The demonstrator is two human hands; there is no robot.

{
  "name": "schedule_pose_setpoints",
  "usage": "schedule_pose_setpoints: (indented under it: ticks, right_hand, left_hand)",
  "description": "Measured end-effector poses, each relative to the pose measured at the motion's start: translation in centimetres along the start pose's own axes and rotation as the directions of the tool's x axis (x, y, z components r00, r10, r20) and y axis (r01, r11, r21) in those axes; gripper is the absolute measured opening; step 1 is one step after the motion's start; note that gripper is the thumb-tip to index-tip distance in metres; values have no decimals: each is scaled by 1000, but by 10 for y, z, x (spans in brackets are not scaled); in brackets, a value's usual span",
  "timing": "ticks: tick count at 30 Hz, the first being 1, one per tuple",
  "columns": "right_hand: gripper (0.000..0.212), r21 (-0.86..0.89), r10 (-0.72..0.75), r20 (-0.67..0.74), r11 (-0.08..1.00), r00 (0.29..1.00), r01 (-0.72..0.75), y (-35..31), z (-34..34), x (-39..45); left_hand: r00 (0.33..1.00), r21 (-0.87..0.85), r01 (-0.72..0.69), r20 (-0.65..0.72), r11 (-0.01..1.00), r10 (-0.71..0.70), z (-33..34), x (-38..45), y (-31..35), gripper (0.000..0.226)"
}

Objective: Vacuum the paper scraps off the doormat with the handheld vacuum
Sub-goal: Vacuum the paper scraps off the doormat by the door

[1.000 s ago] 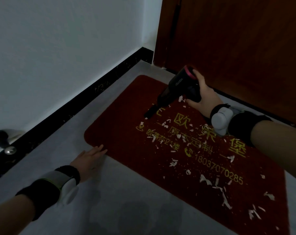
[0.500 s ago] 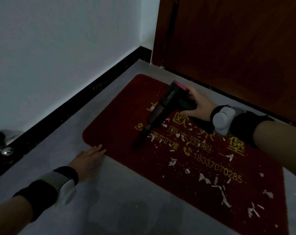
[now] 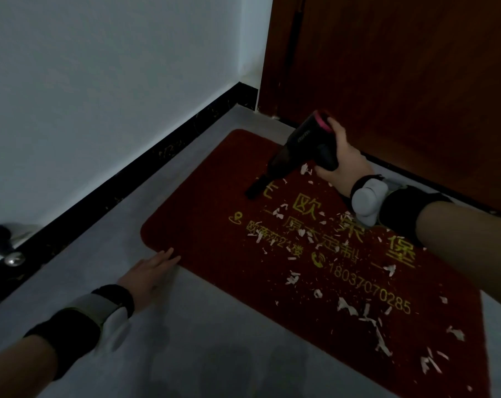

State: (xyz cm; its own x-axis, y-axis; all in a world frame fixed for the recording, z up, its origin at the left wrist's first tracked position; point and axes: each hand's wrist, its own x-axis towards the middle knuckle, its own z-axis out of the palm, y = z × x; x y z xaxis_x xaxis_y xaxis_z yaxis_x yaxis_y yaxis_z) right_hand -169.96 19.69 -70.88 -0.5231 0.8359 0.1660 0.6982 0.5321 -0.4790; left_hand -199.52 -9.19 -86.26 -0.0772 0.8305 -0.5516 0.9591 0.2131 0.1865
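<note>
I'm gripping the handheld vacuum (image 3: 306, 147) in right hand (image 3: 341, 159) fingers | nozzle touching doormat (image 3: 214, 225) reading "18037070285" | paper scraps (image 3: 355, 308) lying below fingers | left hand (image 3: 148, 275) fingers lying flat, touching mat edge

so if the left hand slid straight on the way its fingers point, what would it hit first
The doormat. The left hand lies flat on the grey floor, fingertips pointing up and right at the mat's near-left edge, seemingly already touching it. It would likely push or ride onto that edge, well short of the paper scraps.
</note>
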Motion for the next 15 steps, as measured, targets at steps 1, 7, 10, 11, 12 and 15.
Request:
schedule_pose_setpoints:
  ticks: [1,7,10,11,12,15]
  right_hand:
    - [91,-13,32,-44,999,998,-33,1,2,0]
    - [91,145,63,-82,988,995,-50,8,18,-11]
    - [94,182,70,-37,981,997,-62,11,20,-15]
    - [95,187,74,0,980,997,-73,9,21,-16]
    - [95,190,74,34,979,997,-79,6,25,-19]
    - [97,219,37,81,974,996,-54,-11,39,-26]
  left_hand:
    - [1000,0,-3,-5,1000,3,0,0,-1,71]
    - [996,-36,-34,-82,999,31,5,0,-7,72]
    - [996,-22,-30,-82,999,28,4,0,-4,71]
    - [997,-24,-27,-75,999,25,4,0,-3,70]
    - [997,-31,-24,-73,999,22,5,0,-2,70]
    - [998,-32,-20,-67,999,17,3,0,-3,70]
